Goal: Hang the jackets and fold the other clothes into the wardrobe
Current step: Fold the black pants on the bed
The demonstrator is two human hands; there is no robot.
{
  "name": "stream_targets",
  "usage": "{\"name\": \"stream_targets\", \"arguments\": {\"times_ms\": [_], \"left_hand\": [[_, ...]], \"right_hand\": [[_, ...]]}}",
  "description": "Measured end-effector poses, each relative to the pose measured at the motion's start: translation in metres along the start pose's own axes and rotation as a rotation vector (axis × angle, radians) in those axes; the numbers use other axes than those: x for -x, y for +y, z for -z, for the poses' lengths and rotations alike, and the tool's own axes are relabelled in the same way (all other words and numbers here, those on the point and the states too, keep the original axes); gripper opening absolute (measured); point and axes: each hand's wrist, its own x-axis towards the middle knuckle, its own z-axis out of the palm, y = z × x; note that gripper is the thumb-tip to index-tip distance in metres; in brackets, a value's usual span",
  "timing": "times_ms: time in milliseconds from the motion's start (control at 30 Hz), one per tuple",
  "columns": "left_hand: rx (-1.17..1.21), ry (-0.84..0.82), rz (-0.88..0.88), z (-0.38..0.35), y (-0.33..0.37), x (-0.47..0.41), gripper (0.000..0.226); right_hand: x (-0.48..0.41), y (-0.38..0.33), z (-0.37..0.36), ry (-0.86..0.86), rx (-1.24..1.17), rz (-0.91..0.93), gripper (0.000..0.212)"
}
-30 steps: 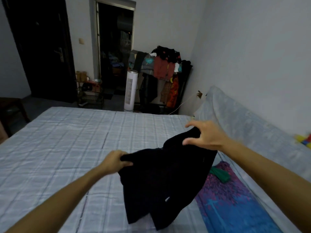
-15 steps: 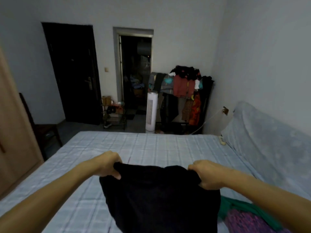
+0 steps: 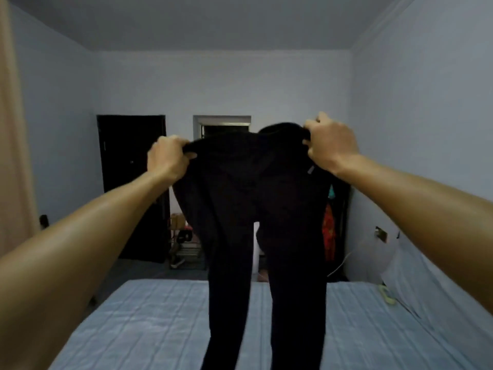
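A: Both hands are up high. The left hand point(image 3: 168, 156) is clenched round one end of the waistband, and the right hand point(image 3: 329, 144) grips the other end, a touch higher.

B: The black trousers point(image 3: 256, 196) hang between them, straight ahead of the person. The long axis is vertical, with both legs dropping side by side over the bed point(image 3: 133, 329).

A: Are the hems touching it?

B: Can't tell, they run off the bottom edge.

A: Neither hand looks nearer, so the garment is square on. A likely fold brings one hand across to the other, leg onto leg, then lays the trousers lengthwise on the bed.
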Motion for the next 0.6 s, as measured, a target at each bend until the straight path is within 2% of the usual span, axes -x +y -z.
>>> {"name": "stream_targets", "arguments": {"times_ms": [100, 267, 400, 500, 600], "left_hand": [[0.004, 0.090, -0.050, 0.025, 0.003, 0.002, 0.020], [-0.037, -0.063, -0.159, 0.039, -0.017, 0.097, 0.020], [-0.143, -0.356, -0.186, 0.033, -0.051, 0.231, 0.016], [-0.235, -0.693, -0.203, 0.028, -0.087, 0.347, 0.017], [-0.273, -1.033, -0.237, 0.029, -0.123, 0.465, 0.024]], "right_hand": [[0.014, 0.006, 0.024, 0.152, 0.057, 0.159, 0.016], [0.129, -0.007, 0.032, 0.099, 0.023, 0.273, 0.020], [0.275, -0.049, 0.037, -0.084, -0.134, 0.320, 0.027], [0.393, -0.087, 0.044, -0.295, -0.244, 0.338, 0.036], [0.508, -0.124, 0.058, -0.584, -0.335, 0.393, 0.041]]}}
